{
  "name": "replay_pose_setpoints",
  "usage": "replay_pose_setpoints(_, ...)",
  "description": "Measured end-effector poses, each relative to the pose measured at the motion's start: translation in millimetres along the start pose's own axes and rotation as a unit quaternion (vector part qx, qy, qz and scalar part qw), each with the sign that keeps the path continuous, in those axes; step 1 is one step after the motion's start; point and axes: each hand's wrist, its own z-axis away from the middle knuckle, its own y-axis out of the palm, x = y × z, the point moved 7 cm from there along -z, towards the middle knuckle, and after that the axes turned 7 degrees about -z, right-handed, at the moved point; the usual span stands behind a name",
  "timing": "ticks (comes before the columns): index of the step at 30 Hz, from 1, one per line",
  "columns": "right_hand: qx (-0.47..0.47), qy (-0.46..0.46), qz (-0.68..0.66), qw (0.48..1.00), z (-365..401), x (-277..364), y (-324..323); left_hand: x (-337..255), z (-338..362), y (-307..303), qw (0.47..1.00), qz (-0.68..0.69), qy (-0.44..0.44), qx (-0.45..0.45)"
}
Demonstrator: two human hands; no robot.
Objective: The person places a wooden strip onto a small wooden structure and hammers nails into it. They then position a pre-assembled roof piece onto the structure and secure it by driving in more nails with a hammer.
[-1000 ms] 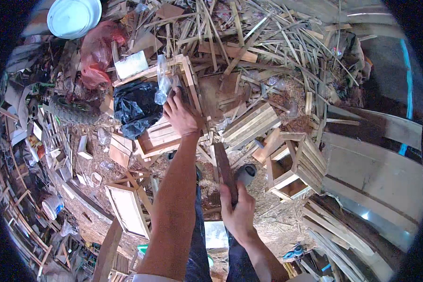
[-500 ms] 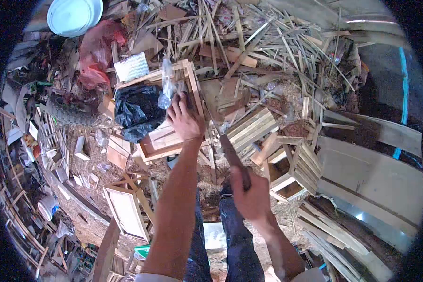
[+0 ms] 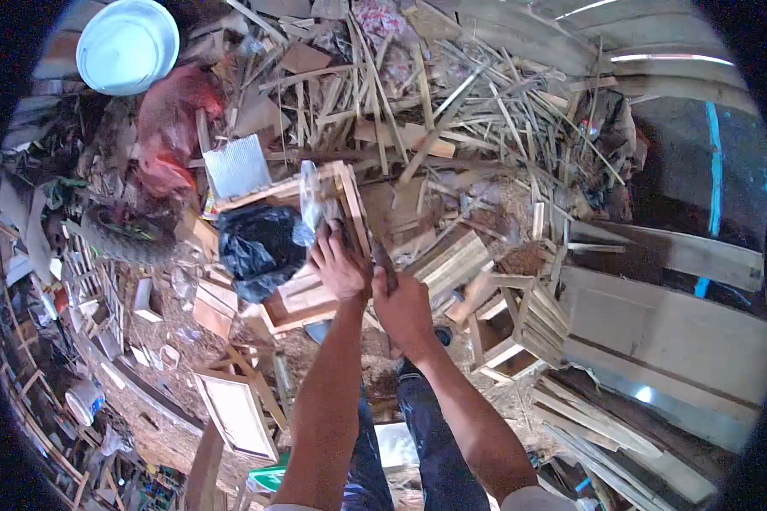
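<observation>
My left hand (image 3: pixel 343 266) presses on the right part of a wooden frame box (image 3: pixel 352 192), its fingers over a dark piece whose shape is mostly hidden. Beside it, my right hand (image 3: pixel 405 313) is wrapped round the dark handle of a long tool (image 3: pixel 383 261), which lies along the box's right edge; its far end is hard to make out. A black plastic bag (image 3: pixel 260 247) fills the left part of the box. Clear plastic (image 3: pixel 309 200) lies just beyond my left fingertips.
Loose wood strips (image 3: pixel 383 111) heap up at the back. A slatted crate (image 3: pixel 520 328) stands to the right, a framed panel (image 3: pixel 237 415) at the lower left. A white basin (image 3: pixel 128 47), a red bag (image 3: pixel 169 128) and a tyre (image 3: pixel 128 237) lie at the left.
My right hand has moved up and left with the tool, close to my left hand. The box and surroundings appear lower in view. My left hand stays on the box.
</observation>
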Motion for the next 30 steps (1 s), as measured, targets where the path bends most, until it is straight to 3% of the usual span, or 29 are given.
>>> replay_pose_setpoints(4, -0.002, 0.019, -0.117, 0.993, 37, -25, -7, -5, 1, -9, 0.999, 0.033, 0.005, -0.028)
replay_pose_setpoints(6, -0.049, -0.075, -0.16, 0.983, 51, -63, 9, -6, 0, -8, 0.999, 0.004, 0.005, -0.031)
replay_pose_setpoints(9, -0.105, -0.049, -0.227, 0.967, 67, -167, 57, -6, 0, -4, 1.0, 0.015, -0.011, -0.016)
replay_pose_setpoints(10, -0.1, -0.052, -0.23, 0.967, 62, -163, 55, -8, -2, -2, 1.0, 0.01, -0.014, -0.02)
replay_pose_setpoints(12, -0.057, 0.095, -0.511, 0.852, 59, -154, 52, -6, 1, -3, 1.0, 0.001, -0.009, -0.016)
replay_pose_setpoints(13, -0.056, 0.056, -0.439, 0.895, 57, -143, 42, -7, 1, -7, 1.0, 0.018, 0.002, -0.017)
replay_pose_setpoints(14, -0.054, 0.062, -0.44, 0.894, 59, -122, 28, -7, 2, -8, 1.0, 0.014, 0.001, -0.012)
replay_pose_setpoints(16, -0.061, -0.018, -0.235, 0.97, 61, -61, -10, -8, 0, -9, 0.999, 0.022, 0.004, -0.032)
replay_pose_setpoints(17, -0.027, 0.052, -0.307, 0.95, 70, -70, -15, -5, 0, -6, 0.999, 0.034, 0.006, -0.03)
replay_pose_setpoints(21, -0.025, 0.103, -0.316, 0.943, 113, -40, -86, -4, 1, -3, 1.0, 0.018, -0.002, -0.008)
replay_pose_setpoints(26, 0.078, 0.132, -0.138, 0.978, 140, -28, -105, -8, 0, -9, 0.999, 0.035, 0.007, -0.022)
replay_pose_setpoints(30, 0.089, 0.137, -0.116, 0.98, 150, 2, -113, -7, 0, -7, 0.999, 0.01, 0.005, -0.04)
